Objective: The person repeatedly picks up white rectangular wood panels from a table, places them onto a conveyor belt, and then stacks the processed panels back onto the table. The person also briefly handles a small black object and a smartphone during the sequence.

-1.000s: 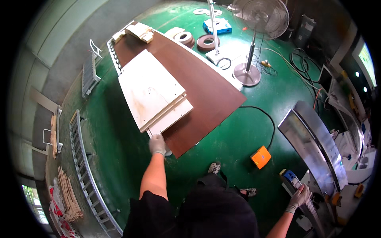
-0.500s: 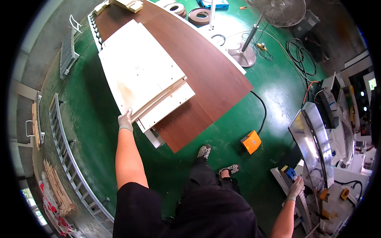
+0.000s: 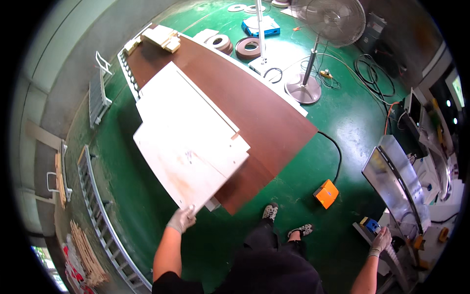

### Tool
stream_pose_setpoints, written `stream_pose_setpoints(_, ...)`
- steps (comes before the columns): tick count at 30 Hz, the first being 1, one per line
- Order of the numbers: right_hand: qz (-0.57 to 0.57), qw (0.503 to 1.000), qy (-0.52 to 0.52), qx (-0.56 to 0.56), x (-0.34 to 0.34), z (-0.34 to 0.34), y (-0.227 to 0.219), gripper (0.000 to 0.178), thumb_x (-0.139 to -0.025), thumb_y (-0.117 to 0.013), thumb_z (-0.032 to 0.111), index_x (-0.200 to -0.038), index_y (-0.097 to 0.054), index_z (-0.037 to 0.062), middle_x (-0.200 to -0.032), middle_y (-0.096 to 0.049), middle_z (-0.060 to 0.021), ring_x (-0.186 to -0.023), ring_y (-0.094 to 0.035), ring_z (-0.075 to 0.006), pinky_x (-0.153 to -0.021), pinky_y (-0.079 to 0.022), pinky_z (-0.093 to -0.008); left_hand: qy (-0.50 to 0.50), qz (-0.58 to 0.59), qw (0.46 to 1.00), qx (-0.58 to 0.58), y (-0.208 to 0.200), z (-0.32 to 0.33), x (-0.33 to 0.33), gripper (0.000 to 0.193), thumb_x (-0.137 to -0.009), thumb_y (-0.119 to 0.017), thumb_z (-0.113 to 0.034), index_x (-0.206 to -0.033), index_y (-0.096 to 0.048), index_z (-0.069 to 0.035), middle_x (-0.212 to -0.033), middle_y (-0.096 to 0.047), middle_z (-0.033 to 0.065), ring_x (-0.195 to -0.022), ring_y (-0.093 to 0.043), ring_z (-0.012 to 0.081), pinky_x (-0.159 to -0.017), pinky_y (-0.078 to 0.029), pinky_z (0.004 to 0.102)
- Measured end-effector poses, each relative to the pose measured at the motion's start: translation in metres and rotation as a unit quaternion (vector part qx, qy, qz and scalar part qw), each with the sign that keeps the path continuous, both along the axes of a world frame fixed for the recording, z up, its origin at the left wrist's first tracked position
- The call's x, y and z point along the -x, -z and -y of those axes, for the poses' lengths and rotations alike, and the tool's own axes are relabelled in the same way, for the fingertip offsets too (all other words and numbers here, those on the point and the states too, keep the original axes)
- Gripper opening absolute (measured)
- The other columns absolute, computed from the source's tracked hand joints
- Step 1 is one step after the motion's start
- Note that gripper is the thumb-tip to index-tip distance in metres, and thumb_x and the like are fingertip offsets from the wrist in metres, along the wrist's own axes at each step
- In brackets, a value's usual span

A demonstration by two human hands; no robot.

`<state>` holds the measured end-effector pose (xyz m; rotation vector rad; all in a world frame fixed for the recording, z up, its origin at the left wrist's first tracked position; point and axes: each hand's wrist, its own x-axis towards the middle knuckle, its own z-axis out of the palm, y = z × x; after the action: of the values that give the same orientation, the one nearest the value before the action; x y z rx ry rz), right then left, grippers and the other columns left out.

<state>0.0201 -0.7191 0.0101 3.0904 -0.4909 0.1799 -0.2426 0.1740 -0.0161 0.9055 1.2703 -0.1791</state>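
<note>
My left hand [image 3: 182, 219], in a pale glove, is closed on the near corner of a flat white board [image 3: 188, 157]. That board lies askew over another white board [image 3: 176, 93], and its near end juts past the edge of the brown panel [image 3: 245, 108] beneath. Off to the right, my gloved right hand [image 3: 381, 241] is on the metal machine, beside a small blue block [image 3: 370, 225]. Its fingers look curled together, and what they hold is hidden.
An orange box [image 3: 326, 194] on a black cable sits on the green floor. A standing fan [image 3: 306, 88] and brown edging rolls [image 3: 248, 48] are beyond the table. Wood pieces [image 3: 164, 37] lie at its far end. A roller rack [image 3: 105, 220] runs along the left.
My left hand has drawn the top white board toward me and rightward, out of line with the board below. My right hand stays by the blue block. The whole view has shifted.
</note>
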Motion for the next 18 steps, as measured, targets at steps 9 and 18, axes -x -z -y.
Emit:
stream_pose_setpoints(9, 0.019, 0.999, 0.024, 0.03, -0.007, 0.01, 0.009, 0.048, -0.111, -0.041, 0.045, -0.109, -0.073, 0.0086, -0.11, -0.072, -0.0135, -0.11, -0.064, -0.0361, -0.101, -0.043, -0.048, -0.173, 0.211, 0.959, -0.076, 0.035, 0.057, -0.014, 0.057, -0.108, -0.065, -0.033, -0.147, -0.048, 0.006, -0.14, -0.064, 0.0198, -0.125, -0.066, 0.0364, -0.108, -0.054, 0.0546)
stream_pose_setpoints(18, -0.038, 0.868, -0.196, -0.455, 0.065, -0.297, -0.01, 0.045, -0.096, -0.076, 0.022, -0.136, -0.067, 0.0036, -0.125, -0.073, -0.0177, -0.114, -0.07, -0.0323, -0.101, -0.055, -0.0422, -0.141, 0.196, 0.966, 0.094, 0.003, 0.271, -0.023, 0.06, -0.109, -0.062, -0.042, -0.153, -0.047, -0.004, -0.149, -0.058, 0.0166, -0.135, -0.06, 0.0367, -0.113, -0.05, 0.0589)
